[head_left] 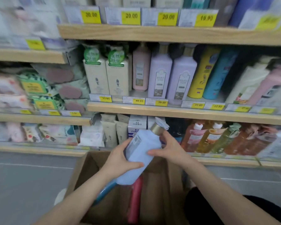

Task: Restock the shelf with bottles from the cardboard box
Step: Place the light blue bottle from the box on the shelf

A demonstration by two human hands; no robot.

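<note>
I hold a pale blue pump bottle (140, 153) with a gold collar, tilted with its top toward the upper right, above the open cardboard box (154, 189). My left hand (120, 158) grips its lower body from the left. My right hand (169, 147) grips its upper body just below the collar. Inside the box lie a red bottle (135, 202) and a teal blue bottle (104, 192), partly hidden under the held one. On the middle shelf (185, 111) stand two lilac bottles (159, 72) of the same shape beside a pink bottle (141, 69).
Wooden shelves with yellow price tags fill the view. Cream cartons (107, 75), yellow and blue bottles (209, 73) share the middle shelf. The bottom shelf (217, 161) holds tubes, boxes and amber bottles (206, 138). Packets of wipes fill the left bay. Grey floor lies left of the box.
</note>
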